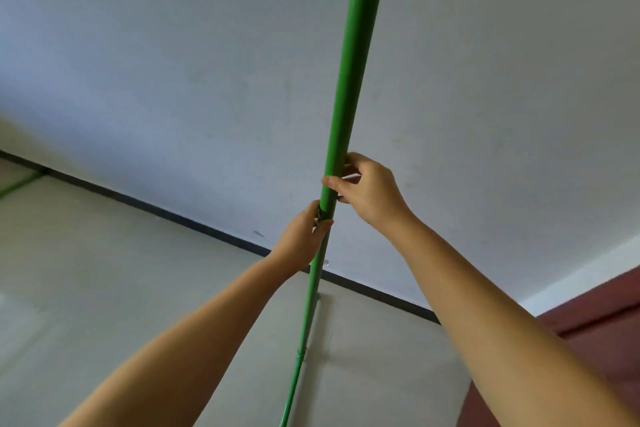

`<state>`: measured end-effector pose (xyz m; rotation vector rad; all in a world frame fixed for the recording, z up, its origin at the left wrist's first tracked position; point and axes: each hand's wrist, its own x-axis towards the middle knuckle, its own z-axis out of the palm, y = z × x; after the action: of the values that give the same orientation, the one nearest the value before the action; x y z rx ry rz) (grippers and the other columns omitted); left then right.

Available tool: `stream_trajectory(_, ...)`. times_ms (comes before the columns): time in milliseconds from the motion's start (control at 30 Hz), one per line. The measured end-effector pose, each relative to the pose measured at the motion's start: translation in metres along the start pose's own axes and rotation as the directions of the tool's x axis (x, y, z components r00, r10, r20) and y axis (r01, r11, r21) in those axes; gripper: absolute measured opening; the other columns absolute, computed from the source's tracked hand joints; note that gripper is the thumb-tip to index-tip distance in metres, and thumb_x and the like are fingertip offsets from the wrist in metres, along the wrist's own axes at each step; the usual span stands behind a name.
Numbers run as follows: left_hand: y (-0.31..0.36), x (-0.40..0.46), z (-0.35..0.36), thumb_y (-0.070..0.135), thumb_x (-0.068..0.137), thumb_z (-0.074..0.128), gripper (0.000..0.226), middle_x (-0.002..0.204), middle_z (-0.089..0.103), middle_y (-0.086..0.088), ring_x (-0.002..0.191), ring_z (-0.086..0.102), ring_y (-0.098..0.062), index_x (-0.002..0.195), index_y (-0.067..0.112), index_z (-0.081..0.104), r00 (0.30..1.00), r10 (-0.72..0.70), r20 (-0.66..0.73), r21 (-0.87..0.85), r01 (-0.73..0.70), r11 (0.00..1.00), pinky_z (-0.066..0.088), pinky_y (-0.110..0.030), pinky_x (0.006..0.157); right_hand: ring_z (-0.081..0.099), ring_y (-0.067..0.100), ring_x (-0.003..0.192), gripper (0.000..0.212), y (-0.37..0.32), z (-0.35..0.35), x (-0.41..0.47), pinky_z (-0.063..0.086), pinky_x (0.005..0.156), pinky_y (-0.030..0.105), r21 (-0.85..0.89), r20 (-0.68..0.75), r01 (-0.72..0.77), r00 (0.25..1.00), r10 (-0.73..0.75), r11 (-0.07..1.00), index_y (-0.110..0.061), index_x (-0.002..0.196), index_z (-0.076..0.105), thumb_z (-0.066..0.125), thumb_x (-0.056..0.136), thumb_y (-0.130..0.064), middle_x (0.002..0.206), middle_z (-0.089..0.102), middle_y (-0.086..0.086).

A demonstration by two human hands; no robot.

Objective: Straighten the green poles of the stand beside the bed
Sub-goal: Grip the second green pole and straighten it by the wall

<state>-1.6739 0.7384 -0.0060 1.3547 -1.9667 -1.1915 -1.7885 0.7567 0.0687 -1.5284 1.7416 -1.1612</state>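
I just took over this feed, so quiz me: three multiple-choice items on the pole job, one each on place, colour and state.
1. Where is the right hand on the green pole?
A. above the left hand
B. below it
C. off the pole

2. What colour is the strip where wall meets floor?
A. red
B. dark
C. yellow

3. What is the left hand's grip doing?
A. hanging free
B. flat on the wall
C. closed around the pole

Key: 1 A, the right hand sits higher up the pole; 2 B, a dark band runs there; 3 C, the fingers wrap the pole.
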Motion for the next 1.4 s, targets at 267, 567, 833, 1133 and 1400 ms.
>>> stream_trajectory(267,0.010,0.048,0.022,0.018,0.092,0.043,0.023,0.111,0.062,-0.014,0.102,0.060,-0.028,0.114,0.010,0.046,0.992,-0.053,-0.116,-0.013,0.052,0.999,0.049,-0.036,0.084,0.067,0.025,0.081,0.024,0.022,-0.026,0.053,0.058,0.076,0.044,0.011,0.131,0.090,0.987,-0.091,0.996,-0.013,0.094,0.060,0.069,0.076,-0.026,0.087,0.065,0.004)
stream_trajectory(567,0.017,0.079,0.039,0.019,0.092,0.042,0.025,0.118,0.062,-0.011,0.106,0.058,-0.025,0.117,0.014,0.045,0.976,-0.120,-0.179,-0.037,0.115,0.993,0.051,-0.039,0.090,0.067,0.020,0.081,0.025,0.037,-0.052,0.095,0.054,0.072,0.026,-0.003,0.300,0.192,0.936,-0.182,0.981,-0.015,0.094,0.060,0.068,0.076,-0.029,0.086,0.065,-0.002)
stream_trajectory(833,0.042,0.073,0.066,0.023,0.090,0.045,0.031,0.114,0.060,-0.018,0.102,0.059,-0.033,0.119,0.014,0.040,0.874,-0.300,-0.383,-0.111,0.278,0.954,0.051,-0.052,0.090,0.062,0.017,0.078,0.029,0.042,-0.066,0.113,0.051,0.074,0.022,0.093,0.552,0.353,0.760,-0.343,0.931,-0.013,0.104,0.059,0.064,0.079,-0.026,0.093,0.062,-0.003)
stream_trajectory(1133,0.060,0.086,0.087,0.024,0.092,0.041,0.007,0.082,0.054,-0.008,0.075,0.054,-0.022,0.094,0.021,0.036,0.705,-0.452,-0.546,-0.256,0.373,0.892,0.052,-0.047,0.081,0.066,0.031,0.095,0.031,0.047,-0.065,0.129,0.055,0.088,0.044,0.161,0.688,0.421,0.601,-0.407,0.893,-0.014,0.115,0.046,0.056,0.085,-0.019,0.111,0.063,0.010)
stream_trajectory(1400,0.047,0.091,0.060,0.022,0.093,0.039,0.007,0.086,0.052,-0.008,0.079,0.053,-0.020,0.096,0.018,0.034,0.698,-0.449,-0.558,-0.232,0.389,0.892,0.051,-0.042,0.083,0.064,0.032,0.099,0.030,0.032,-0.042,0.135,0.054,0.089,0.043,0.186,0.674,0.410,0.608,-0.420,0.893,-0.012,0.114,0.048,0.056,0.086,-0.018,0.113,0.063,0.016)
